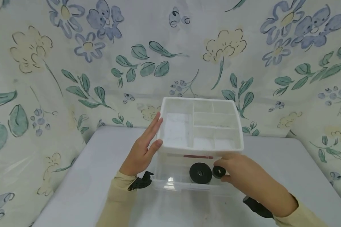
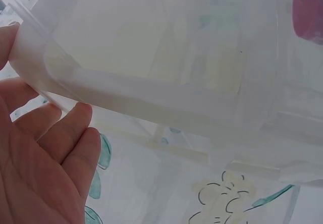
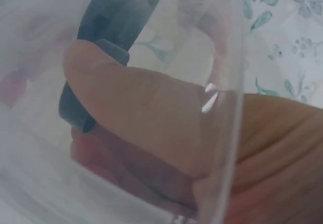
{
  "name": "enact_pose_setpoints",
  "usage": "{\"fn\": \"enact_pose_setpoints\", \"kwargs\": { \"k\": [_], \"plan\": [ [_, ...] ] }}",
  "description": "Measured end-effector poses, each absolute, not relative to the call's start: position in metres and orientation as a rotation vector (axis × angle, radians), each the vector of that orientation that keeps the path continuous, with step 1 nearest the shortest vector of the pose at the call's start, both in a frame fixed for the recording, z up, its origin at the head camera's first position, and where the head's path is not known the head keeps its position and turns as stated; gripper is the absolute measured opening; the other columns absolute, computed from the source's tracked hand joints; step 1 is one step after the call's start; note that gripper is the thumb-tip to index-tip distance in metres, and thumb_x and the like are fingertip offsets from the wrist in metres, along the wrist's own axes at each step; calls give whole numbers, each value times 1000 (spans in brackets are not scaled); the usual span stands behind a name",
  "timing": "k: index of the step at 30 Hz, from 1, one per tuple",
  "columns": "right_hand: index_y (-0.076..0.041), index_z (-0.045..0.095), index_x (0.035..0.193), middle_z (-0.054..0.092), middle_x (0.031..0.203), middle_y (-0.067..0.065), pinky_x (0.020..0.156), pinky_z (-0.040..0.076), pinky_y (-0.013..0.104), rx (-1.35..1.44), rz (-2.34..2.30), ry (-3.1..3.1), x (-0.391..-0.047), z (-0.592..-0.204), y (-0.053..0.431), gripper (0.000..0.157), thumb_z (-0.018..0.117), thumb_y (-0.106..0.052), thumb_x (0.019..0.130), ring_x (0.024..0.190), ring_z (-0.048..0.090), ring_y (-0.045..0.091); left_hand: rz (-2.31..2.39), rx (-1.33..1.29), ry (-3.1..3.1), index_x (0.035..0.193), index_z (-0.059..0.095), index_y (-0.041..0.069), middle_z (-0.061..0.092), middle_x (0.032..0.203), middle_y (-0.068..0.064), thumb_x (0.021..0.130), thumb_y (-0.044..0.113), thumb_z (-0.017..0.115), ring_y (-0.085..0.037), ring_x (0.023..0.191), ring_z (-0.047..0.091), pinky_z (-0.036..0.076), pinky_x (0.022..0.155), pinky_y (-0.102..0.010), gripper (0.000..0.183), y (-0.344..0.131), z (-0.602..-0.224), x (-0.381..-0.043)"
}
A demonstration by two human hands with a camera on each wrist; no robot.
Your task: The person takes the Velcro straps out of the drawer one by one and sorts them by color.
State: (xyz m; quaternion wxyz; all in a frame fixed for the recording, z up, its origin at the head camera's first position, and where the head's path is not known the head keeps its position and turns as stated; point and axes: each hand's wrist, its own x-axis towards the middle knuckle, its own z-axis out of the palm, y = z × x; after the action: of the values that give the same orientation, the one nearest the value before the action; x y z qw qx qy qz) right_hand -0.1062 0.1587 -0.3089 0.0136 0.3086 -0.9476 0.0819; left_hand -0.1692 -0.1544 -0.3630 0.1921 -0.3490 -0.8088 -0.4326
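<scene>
Inside the clear box [image 1: 182, 186], the right grip [image 1: 240, 172] pinches the small black roll [image 1: 215, 173], probably light, aptly rim-held; left grip [image 1: 140, 154] spread.

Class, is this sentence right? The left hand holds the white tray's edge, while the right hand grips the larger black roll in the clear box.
One error: the right hand grips the smaller black roll, not the larger black roll, as the head view shows.
</scene>
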Motion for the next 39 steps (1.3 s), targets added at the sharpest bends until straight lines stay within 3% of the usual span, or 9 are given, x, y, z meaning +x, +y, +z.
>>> {"fn": "enact_pose_setpoints", "kwargs": {
  "k": [11,18,24,29,33,39],
  "plan": [
    [-15,73,118,69,122,6,83,59,46,738,393,-2844,-94,-307,175,52,92,-10,70,106,68,29,-1226,-988,-2260,161,24,10,15,168,-5,109,29,46,-25,153,19,20,122,-36,60,-153,-360,-171],
    [-15,73,119,69,117,4,70,61,32,648,562,-2677,-86,-317,186,58,94,-9,65,86,66,17,-1235,-968,-2290,161,24,11,14,168,-4,108,30,47,-24,153,19,22,121,-38,61,-153,-361,-168],
    [-16,73,116,68,109,0,59,53,23,542,633,-2579,-80,-325,190,58,96,-8,63,81,57,11,-1235,-963,-2288,161,24,10,13,169,-2,109,34,45,-24,153,18,23,121,-40,62,-154,-361,-168],
    [-14,72,118,68,108,-1,68,52,15,472,677,-2523,-74,-333,192,61,96,-7,62,81,58,11,-1240,-962,-2294,161,23,12,13,168,-2,108,33,46,-23,153,18,22,121,-39,61,-154,-361,-167],
    [-13,71,119,68,108,-1,75,43,2,431,729,-2481,-71,-337,196,61,94,-4,63,81,58,12,-1236,-961,-2292,161,24,11,14,168,-3,108,34,46,-23,153,19,23,121,-38,61,-154,-362,-167],
    [-11,70,119,67,110,0,77,41,2,371,793,-2444,-67,-344,206,58,92,-1,67,81,57,9,-1227,-955,-2296,161,24,11,14,168,-3,109,35,45,-23,153,19,24,121,-40,61,-155,-362,-168]
  ]
}}
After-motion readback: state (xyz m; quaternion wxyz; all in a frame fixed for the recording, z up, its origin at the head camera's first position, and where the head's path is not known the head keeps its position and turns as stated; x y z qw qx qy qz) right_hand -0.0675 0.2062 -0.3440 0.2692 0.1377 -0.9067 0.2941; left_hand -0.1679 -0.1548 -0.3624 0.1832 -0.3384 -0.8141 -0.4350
